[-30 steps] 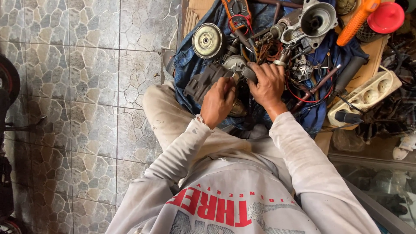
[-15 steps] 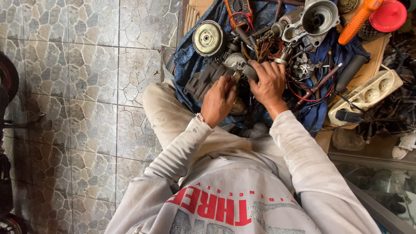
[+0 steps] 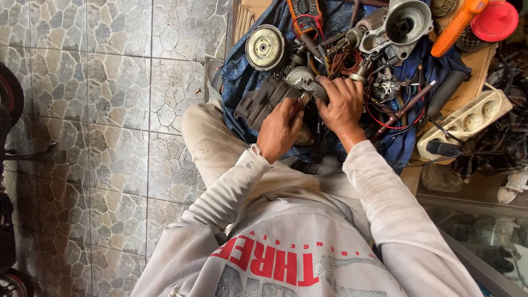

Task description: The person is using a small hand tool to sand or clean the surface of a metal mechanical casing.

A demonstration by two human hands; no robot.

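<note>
My left hand (image 3: 280, 129) is closed around a thin metal tool whose tip (image 3: 304, 99) points at a dismantled power tool. That tool has a dark grey plastic housing (image 3: 257, 104) and a silvery metal head (image 3: 301, 76). My right hand (image 3: 341, 104) grips the tool's dark body just right of the metal head. Both hands work over a blue cloth (image 3: 242, 82) spread on my lap and on the floor. What lies under my palms is hidden.
A round metal disc (image 3: 265, 47), a multimeter with red leads (image 3: 306, 10), a grey gear casing (image 3: 406, 23), an orange handle (image 3: 456, 26), a red cap (image 3: 495, 21), a white power strip (image 3: 467, 124) and loose wires crowd the cloth. Grey stone tiles (image 3: 110, 110) cover the floor at left.
My hands stay on the power tool with only slight shifts. Nothing was picked up or let go.
</note>
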